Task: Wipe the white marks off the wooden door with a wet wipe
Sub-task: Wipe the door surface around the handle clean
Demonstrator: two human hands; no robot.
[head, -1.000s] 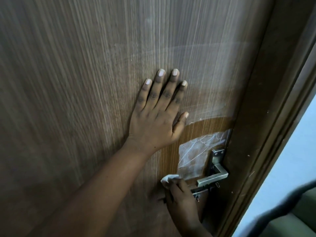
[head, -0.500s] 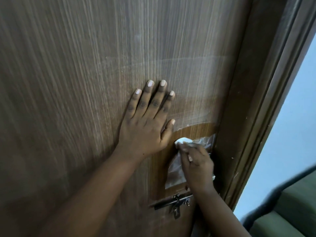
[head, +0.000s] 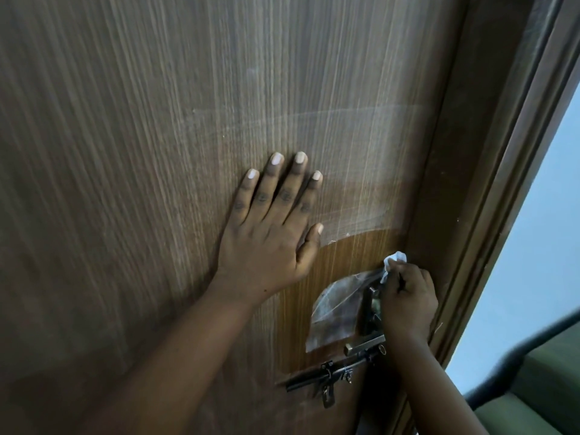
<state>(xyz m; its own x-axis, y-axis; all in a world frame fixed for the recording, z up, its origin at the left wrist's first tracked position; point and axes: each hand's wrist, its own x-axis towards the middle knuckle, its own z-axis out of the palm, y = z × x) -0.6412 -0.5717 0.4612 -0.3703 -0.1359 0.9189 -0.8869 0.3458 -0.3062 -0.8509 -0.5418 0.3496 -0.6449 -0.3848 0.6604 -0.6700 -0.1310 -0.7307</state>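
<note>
Wood grain fills the view: the door (head: 157,120) carries a pale haze of white marks (head: 354,171) across its middle, with a darker, cleaner-looking arc below.

Your left hand (head: 270,233) lies flat and open on the panel, fingers spread toward 12 o'clock, probably to steady the door against your wiping pressure.

Your right hand (head: 408,302), at 4 o'clock from the left, is closed around the wet wipe (head: 394,262), which pokes out at the fingertips and meets the door near its right edge. The grip likely puts pressure at the tip.

A filmy whitish patch (head: 335,312) remains just beside the handle (head: 365,343), at 9 o'clock from the right hand; a bolt (head: 329,376) sits below. Judged stage: mid-task, upper haze untouched.
</note>
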